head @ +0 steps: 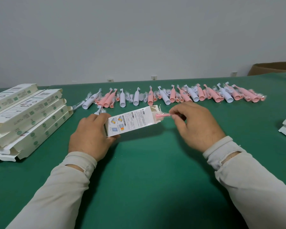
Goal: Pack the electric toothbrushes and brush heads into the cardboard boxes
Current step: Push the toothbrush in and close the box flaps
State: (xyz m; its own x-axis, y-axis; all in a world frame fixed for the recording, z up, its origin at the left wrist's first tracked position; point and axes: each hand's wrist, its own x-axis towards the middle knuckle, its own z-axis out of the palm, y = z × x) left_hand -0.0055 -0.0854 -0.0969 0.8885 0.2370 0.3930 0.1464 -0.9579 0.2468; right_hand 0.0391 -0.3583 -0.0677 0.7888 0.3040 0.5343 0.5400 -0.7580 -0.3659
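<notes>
**Pink brush head half into the box mouth**

I see two risks here. The plastic wrap around the pink brush head [162,115] may catch on the open flap of the cardboard box [130,120], because the wrap looks loose and crumpled at the mouth; then the head would stop or the flap would bend inward. Also, I think the box can slide or twist if I push too hard, since only my left hand [91,134] keeps it.

My left hand grips the closed end of the box, with its fingers curled around it. My right hand [191,123] pinches the far end of the wrapped brush head between thumb and fingertips, narrow. The wide end of the head sits just at the box opening, and the rest is outside, between the box and my fingers.

Behind lies a row of toothbrushes [172,95] on the green table [147,162], and a stack of boxes [26,113] is at my left.
</notes>
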